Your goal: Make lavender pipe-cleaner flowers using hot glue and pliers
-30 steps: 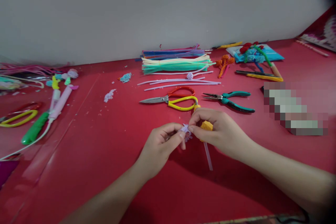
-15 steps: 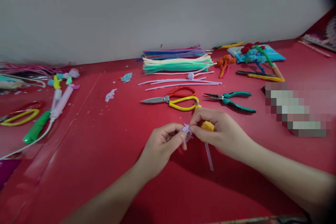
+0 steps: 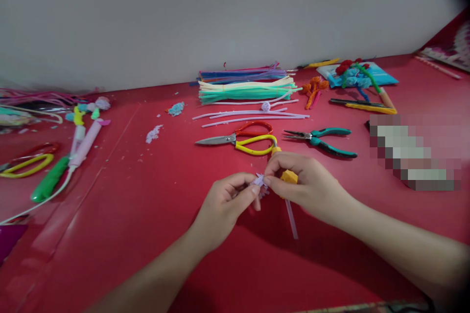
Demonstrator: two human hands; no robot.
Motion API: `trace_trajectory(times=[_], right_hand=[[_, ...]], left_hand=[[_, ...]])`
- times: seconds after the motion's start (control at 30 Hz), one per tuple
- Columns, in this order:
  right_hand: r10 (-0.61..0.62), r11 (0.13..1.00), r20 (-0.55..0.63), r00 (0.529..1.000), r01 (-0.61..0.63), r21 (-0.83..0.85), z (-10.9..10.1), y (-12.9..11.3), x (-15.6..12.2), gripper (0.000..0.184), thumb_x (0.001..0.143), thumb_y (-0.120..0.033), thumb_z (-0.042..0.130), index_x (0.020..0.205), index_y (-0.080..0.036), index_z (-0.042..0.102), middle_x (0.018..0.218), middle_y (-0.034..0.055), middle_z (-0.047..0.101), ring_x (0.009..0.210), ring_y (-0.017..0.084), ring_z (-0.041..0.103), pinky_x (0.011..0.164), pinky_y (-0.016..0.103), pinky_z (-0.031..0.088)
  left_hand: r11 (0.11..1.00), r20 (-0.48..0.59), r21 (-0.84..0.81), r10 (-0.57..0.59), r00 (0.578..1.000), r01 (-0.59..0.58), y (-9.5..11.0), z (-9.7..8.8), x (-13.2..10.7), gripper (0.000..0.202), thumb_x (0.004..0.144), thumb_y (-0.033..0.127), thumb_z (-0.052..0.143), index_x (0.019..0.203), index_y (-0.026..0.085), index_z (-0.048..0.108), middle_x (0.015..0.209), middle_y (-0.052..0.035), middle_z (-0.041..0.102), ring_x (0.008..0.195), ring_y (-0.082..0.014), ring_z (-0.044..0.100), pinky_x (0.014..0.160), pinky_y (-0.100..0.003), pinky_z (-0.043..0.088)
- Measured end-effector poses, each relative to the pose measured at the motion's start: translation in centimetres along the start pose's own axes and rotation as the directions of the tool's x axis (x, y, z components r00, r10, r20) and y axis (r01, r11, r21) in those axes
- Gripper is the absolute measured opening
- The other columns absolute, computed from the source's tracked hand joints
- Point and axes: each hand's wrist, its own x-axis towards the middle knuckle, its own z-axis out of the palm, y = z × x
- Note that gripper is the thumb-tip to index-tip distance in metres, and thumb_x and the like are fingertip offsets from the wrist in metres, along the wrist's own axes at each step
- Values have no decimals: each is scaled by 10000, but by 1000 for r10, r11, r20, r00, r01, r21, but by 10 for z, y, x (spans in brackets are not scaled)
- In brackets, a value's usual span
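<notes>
Between the fingertips of both hands is a small lilac piece with ragged, petal-like points (image 3: 260, 180). My left hand (image 3: 231, 200) pinches it from the left, thumb on top. From the right, my right hand (image 3: 308, 181) pinches its edge between thumb and forefinger. Partly hidden by the right hand, a yellow tool (image 3: 289, 177) lies on the table with a translucent stick (image 3: 291, 220) jutting out toward me. Just beyond the hands lie scissors (image 3: 240, 141) with red and yellow handles, and teal-handled pliers (image 3: 317, 138).
Bundled pipe cleaners (image 3: 244, 90) lie by the wall, with loose lilac pipe cleaners (image 3: 253, 120) before them. Lilac fluff (image 3: 153, 134) and blue fluff (image 3: 176, 109) sit left. Farther left are a green-handled tool (image 3: 49, 181), a corded pink tool (image 3: 85, 144) and more scissors (image 3: 27, 164). A blurred-out object (image 3: 411, 151) lies right.
The view has shifted very slightly. Both hands keep the same pinch on the lilac piece, with hardly any visible movement.
</notes>
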Motion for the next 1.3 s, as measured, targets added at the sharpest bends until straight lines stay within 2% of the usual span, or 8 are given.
trace_trajectory(times=[0.2,0.43,0.7,1.1,1.3], right_hand=[[-14,1000,-6,1000,14,5,-1,0,0,106,789,-148,551,695,-188,582,687,-24,590,648,108,538,613,242,414],[-27,997,-35,999,29,65,-7,0,0,92,824,-181,540,756,-185,601,727,-21,599,698,110,555,671,236,422],[-17,999,-36,999,18,32,-4,1,0,96,775,-157,574,685,-186,556,666,-42,538,623,94,492,587,227,388],[1,1000,-29,1000,-1,-15,-1,3,0,92,763,-145,568,683,-183,550,672,-43,549,641,90,492,599,220,383],[4,1000,-34,999,-5,-31,-1,3,-2,99,766,-160,572,674,-186,546,672,-40,546,651,96,497,607,226,385]], left_hand=[[1000,4,-27,6,1000,-6,-1,0,0,207,883,256,516,714,166,594,620,29,559,617,-102,478,641,-223,376],[1000,21,-3,-26,999,27,1,2,-1,204,911,326,492,821,176,598,635,47,558,477,-64,364,482,-203,311],[986,11,153,70,998,-71,0,2,-3,187,909,271,488,783,185,596,674,34,561,681,-104,518,671,-212,411],[991,-16,127,51,999,-48,2,6,-4,194,873,231,512,702,173,581,639,32,545,634,-103,500,632,-211,408],[985,-15,156,81,997,-78,1,4,-3,205,896,262,488,756,174,608,668,24,566,664,-111,521,669,-222,415]])
